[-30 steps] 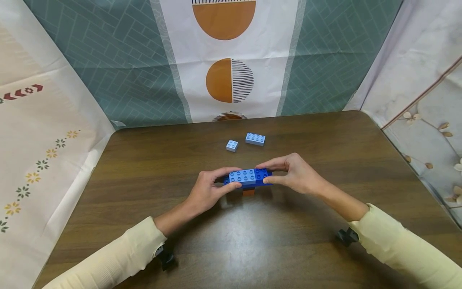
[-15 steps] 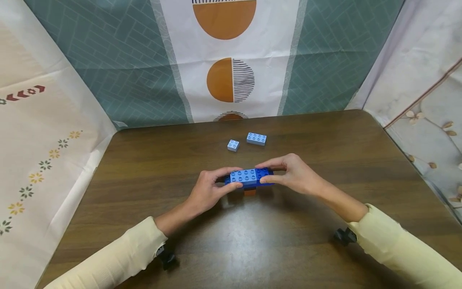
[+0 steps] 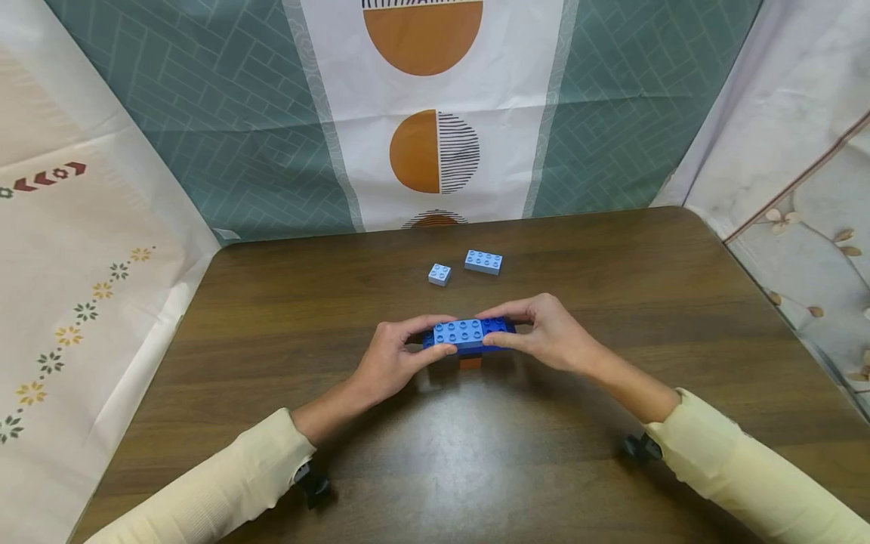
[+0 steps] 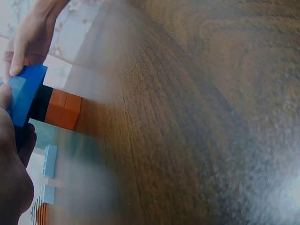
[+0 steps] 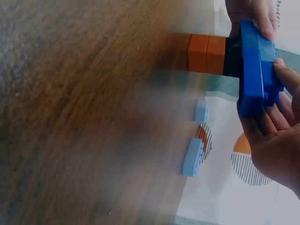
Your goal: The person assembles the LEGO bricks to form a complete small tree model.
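Observation:
A toy building-brick stack stands upright on the table, with two orange bricks [image 5: 206, 54] at its foot and a dark brick [image 5: 232, 56] above them. Across that lies a wide dark blue layer [image 5: 251, 84]. On it sit a lighter blue eight-stud brick [image 3: 458, 332] and, at its right, a dark blue brick [image 3: 495, 325]. My left hand [image 3: 389, 361] pinches the lighter blue brick between thumb and fingers near its left end. With thumb in front and fingers behind, my right hand [image 3: 549, 334] grips the top layer where the two blues meet.
Behind the stack, a small pale blue four-stud brick [image 3: 439, 274] and a longer pale blue brick [image 3: 483, 262] lie apart on the brown wooden table [image 3: 306, 279]. Patterned cloths [image 3: 258, 136] hang at the table's back and sides.
My right hand has slid a little left along the top, its thumb now at the seam between the blue bricks. The left hand keeps its hold; the stack stays put.

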Demonstrator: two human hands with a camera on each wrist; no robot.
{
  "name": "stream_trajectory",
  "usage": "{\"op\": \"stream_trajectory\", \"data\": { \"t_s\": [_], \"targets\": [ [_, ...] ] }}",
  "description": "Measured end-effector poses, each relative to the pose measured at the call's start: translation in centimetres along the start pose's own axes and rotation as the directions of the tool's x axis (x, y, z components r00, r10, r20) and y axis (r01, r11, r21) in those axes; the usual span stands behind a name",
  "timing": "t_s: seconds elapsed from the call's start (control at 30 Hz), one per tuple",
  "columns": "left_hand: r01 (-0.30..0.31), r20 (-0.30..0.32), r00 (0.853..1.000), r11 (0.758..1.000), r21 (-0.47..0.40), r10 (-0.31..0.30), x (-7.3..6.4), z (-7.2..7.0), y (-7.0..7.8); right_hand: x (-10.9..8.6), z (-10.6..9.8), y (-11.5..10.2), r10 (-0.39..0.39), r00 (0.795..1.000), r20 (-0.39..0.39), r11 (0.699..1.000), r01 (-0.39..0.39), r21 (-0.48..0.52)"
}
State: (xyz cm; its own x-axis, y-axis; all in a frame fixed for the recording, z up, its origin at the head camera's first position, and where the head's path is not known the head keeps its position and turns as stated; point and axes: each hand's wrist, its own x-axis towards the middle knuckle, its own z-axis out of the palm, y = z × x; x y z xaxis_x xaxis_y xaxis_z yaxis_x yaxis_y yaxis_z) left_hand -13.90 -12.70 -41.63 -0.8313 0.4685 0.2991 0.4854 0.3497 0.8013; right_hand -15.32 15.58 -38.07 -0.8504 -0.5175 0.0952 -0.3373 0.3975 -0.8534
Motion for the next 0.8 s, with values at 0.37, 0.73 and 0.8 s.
{"op": "stream_trajectory", "data": {
  "t_s": [0.37,0.73,0.8],
  "targets": [
    [-0.007,0.025,1.000,1.000,0.006,0.007,0.3,-0.4,-0.2,0.0,-0.1,-0.2,-0.017,1.000,0.009,1.000,0.017,-0.005],
    [0.043,0.027,0.999,0.999,-0.030,-0.042,5.0,-2.4,-2.7,0.0,-0.2,-0.5,-0.004,1.000,0.019,1.000,0.005,-0.018],
    [0.085,0.002,0.996,0.996,-0.005,-0.085,6.5,-2.5,-3.4,0.0,-0.2,-0.5,-0.004,1.000,0.019,1.000,0.005,-0.019]
  ]
}}
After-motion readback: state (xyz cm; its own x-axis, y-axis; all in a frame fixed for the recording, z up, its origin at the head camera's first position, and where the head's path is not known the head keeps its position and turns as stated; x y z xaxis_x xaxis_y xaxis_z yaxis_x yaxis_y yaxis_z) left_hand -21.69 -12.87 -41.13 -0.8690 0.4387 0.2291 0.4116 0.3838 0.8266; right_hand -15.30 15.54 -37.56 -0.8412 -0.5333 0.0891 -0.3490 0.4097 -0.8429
